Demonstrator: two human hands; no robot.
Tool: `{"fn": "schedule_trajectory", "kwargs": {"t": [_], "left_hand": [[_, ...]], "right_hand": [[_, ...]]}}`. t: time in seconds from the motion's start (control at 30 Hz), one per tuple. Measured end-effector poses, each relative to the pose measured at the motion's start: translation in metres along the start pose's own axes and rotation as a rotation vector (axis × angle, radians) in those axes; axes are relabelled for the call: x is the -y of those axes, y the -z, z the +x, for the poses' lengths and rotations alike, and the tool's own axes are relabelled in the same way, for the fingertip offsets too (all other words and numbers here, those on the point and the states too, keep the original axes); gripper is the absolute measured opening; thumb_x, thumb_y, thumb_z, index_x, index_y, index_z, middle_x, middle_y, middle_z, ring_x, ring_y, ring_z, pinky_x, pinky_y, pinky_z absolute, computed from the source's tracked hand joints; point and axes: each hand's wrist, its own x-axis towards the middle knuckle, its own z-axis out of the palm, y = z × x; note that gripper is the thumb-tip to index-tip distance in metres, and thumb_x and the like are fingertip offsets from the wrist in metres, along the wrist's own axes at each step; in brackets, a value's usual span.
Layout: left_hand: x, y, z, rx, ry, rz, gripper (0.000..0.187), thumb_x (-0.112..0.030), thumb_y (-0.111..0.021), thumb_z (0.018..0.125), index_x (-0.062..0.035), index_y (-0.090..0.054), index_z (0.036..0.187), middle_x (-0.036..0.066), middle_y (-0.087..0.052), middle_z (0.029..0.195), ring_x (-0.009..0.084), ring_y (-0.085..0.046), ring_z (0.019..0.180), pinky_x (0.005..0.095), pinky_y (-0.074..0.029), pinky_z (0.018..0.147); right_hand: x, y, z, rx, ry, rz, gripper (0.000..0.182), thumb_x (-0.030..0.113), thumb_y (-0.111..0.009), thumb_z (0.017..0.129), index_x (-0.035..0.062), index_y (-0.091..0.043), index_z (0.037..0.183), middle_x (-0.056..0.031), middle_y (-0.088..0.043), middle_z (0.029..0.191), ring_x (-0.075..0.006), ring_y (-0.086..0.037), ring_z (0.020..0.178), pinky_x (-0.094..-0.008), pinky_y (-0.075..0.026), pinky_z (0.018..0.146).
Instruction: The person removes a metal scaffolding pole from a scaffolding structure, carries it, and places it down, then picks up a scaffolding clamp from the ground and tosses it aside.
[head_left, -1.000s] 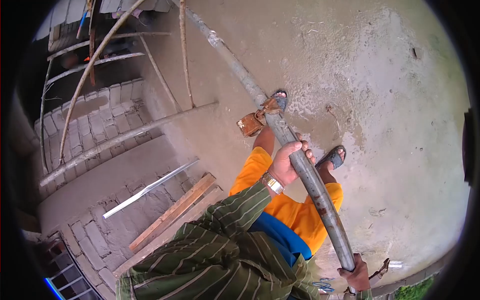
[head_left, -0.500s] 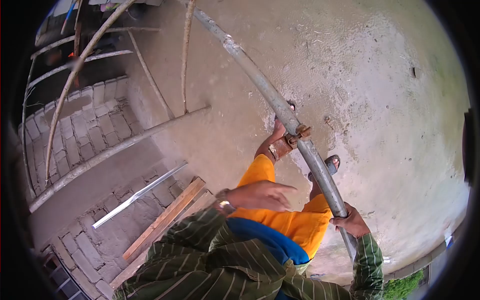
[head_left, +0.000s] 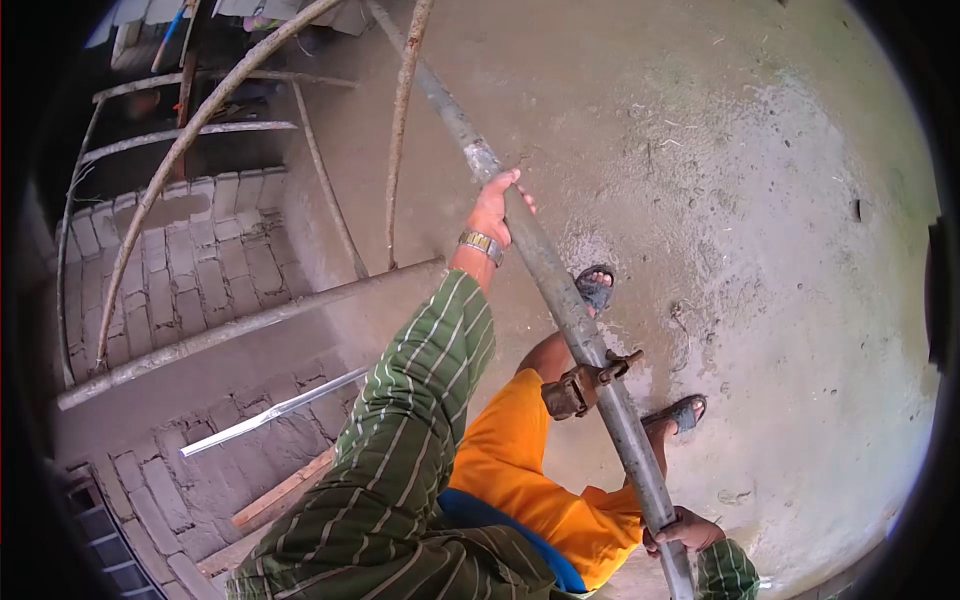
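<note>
A long grey metal pipe (head_left: 545,250) slants from the top of the view down to the lower right, crossing in front of my legs. My left hand (head_left: 491,212), with a metal-banded watch at the wrist, is closed round its upper part; some fingers are hidden behind it. Lower down, near the bottom edge, my right hand (head_left: 690,532) grips the same pipe. Between my hands a rusty scaffold clamp (head_left: 580,388) is fixed on the pipe, its body sticking out to the left over my orange shorts (head_left: 500,435).
Wet, muddy concrete floor (head_left: 760,270) spreads under my sandalled feet. At left stand a frame of thin poles (head_left: 205,120) and a horizontal pole (head_left: 260,328) beside a brick wall (head_left: 185,265). A shiny metal strip (head_left: 270,412) and wooden planks (head_left: 285,490) lie at lower left.
My left hand has reached forward from above my shorts and taken hold of the pipe's upper part. My right hand and the clamp have shifted lower in the view.
</note>
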Motion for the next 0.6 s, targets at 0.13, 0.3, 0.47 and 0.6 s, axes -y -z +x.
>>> {"fn": "schedule_trajectory", "kwargs": {"t": [0.13, 0.3, 0.47, 0.6], "left_hand": [[0.003, 0.006, 0.014, 0.131, 0.010, -0.138, 0.022, -0.022, -0.068, 0.081, -0.0129, -0.051, 0.093, 0.005, -0.054, 0.075, 0.0201, -0.057, 0.066, 0.0384, -0.052, 0.060], [-0.005, -0.051, 0.017, 0.366, -0.154, -0.327, 0.020, -0.022, -0.066, 0.081, -0.0113, -0.054, 0.093, 0.002, -0.055, 0.079, 0.0156, -0.055, 0.070, 0.0334, -0.050, 0.066], [-0.010, -0.047, 0.017, 0.802, -0.016, -0.842, 0.029, -0.022, -0.066, 0.080, -0.0105, -0.058, 0.105, -0.004, -0.054, 0.084, 0.0105, -0.053, 0.075, 0.0289, -0.049, 0.073], [-0.019, -0.008, 0.005, 0.747, 0.045, -0.751, 0.030, -0.022, -0.066, 0.080, -0.0104, -0.058, 0.106, -0.004, -0.054, 0.084, 0.0102, -0.054, 0.074, 0.0287, -0.049, 0.072]], "right_hand": [[0.007, -0.015, -0.022, -0.218, -0.045, -0.150, 0.040, 0.009, -0.073, 0.074, -0.0009, -0.054, 0.107, -0.0098, -0.062, 0.079, -0.0196, -0.062, 0.069, -0.0331, -0.050, 0.067], [0.059, -0.062, -0.086, -0.571, 0.125, -0.328, 0.048, 0.005, -0.075, 0.066, -0.0051, -0.048, 0.105, -0.0127, -0.062, 0.075, -0.0224, -0.062, 0.064, -0.0350, -0.052, 0.059], [0.056, -0.151, -0.099, -1.054, 0.156, -0.886, 0.046, 0.022, -0.076, 0.074, 0.0058, -0.057, 0.112, -0.0188, -0.063, 0.073, -0.0281, -0.062, 0.062, -0.0396, -0.049, 0.059], [0.018, -0.152, -0.068, -0.975, 0.125, -0.885, 0.048, 0.021, -0.076, 0.075, 0.0072, -0.055, 0.115, -0.0169, -0.064, 0.079, -0.0268, -0.062, 0.068, -0.0384, -0.049, 0.064]]}}
